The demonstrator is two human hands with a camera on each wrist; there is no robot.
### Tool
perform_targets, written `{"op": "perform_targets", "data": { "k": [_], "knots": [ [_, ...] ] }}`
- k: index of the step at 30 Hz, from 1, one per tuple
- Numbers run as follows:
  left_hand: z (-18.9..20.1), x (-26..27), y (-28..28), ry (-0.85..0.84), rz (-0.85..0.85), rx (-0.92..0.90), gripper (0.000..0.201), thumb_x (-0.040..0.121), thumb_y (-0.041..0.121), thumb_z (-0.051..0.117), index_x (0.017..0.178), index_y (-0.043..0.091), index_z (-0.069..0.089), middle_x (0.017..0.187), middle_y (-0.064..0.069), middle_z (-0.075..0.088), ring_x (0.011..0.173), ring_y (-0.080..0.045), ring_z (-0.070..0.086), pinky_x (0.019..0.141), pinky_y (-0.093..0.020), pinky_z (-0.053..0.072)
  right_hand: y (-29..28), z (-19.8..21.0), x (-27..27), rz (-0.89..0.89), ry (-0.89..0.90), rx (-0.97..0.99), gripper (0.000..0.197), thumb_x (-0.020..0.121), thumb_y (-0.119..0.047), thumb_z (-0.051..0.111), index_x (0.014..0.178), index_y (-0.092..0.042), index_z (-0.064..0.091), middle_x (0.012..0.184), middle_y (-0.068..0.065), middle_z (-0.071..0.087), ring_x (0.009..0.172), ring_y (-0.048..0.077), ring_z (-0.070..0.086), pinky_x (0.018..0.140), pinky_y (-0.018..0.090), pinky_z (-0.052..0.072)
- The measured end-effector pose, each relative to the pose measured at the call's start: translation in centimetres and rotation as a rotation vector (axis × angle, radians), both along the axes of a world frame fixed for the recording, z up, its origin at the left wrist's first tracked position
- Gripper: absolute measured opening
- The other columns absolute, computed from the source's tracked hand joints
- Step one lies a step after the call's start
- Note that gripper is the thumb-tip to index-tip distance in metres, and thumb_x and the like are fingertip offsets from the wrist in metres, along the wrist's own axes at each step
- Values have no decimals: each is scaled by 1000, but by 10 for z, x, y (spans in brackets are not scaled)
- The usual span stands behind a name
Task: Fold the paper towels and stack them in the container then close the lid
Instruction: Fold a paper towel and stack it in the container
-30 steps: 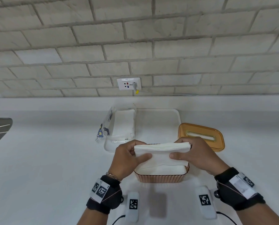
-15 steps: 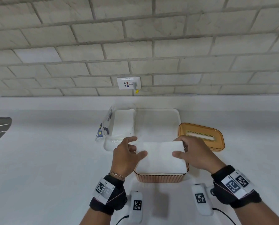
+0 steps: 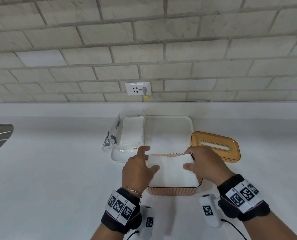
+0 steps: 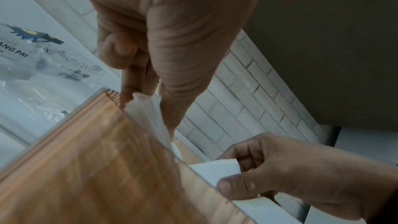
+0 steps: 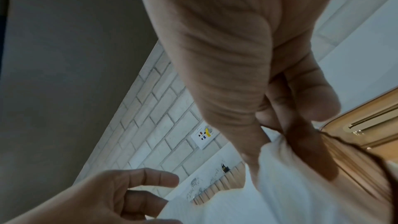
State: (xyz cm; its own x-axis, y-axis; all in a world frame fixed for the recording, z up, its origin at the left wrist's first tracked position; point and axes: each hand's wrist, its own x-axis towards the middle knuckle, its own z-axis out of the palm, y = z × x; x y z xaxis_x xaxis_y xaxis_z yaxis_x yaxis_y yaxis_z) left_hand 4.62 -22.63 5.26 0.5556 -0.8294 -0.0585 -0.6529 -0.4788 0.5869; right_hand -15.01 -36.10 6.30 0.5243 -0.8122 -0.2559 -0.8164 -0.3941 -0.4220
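Low in the middle of the head view, a pink ribbed container (image 3: 174,190) sits on the white counter (image 3: 57,179). A stack of folded white paper towels (image 3: 172,170) lies in it, sticking up a little over the rim.

The left hand (image 3: 138,168) is at the left end of the stack. Its thumb lies on top of the paper, and in the left wrist view its fingers (image 4: 129,81) reach down beside the stack at the container's corner. It pinches that end.

The right hand (image 3: 205,164) is at the right end. Its thumb presses on top, and its fingers curl over the far right corner, so it holds the paper too.

The orange lid (image 3: 215,146), with a long slot in it, lies flat on the counter to the right and just behind the container.

Behind the container is a white tray (image 3: 168,132). A clear plastic pack of paper towels (image 3: 130,132) lies on its left side. A wall socket (image 3: 138,88) is in the brick wall at the middle of the frame.
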Motion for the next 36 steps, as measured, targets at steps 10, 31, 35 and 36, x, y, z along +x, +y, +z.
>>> {"op": "perform_targets", "data": {
  "k": [10,31,35,36],
  "knots": [
    [1,-8,8,-196,-111,11,64,78,30,83,136,33,56,136,13,56,109,-14,65,83,-30,54,12,8,0,63,131,-265,57,72,-46,92,122,-30,69,114,-10,65,105,13,55,73,24,36],
    [16,-13,-9,-260,-482,321,49,82,30,87,125,16,70,147,-2,51,133,-19,50,105,-36,50,22,22,-13,299,290,-210,69,76,-60,82,140,-41,63,105,-25,56,106,11,31,101,27,27],
    [18,-19,-11,-171,-588,258,58,84,23,85,137,28,65,164,6,40,149,-13,37,117,-35,40,26,19,-9,300,263,-186,69,82,-58,79,145,-42,58,136,-18,63,102,11,28,98,29,32],
    [17,-19,-12,-171,-600,278,59,84,21,85,139,29,64,163,5,40,149,-14,37,117,-36,41,26,17,-8,301,258,-173,69,82,-59,79,145,-43,57,142,-18,61,105,11,33,97,29,31]
  ]
}}
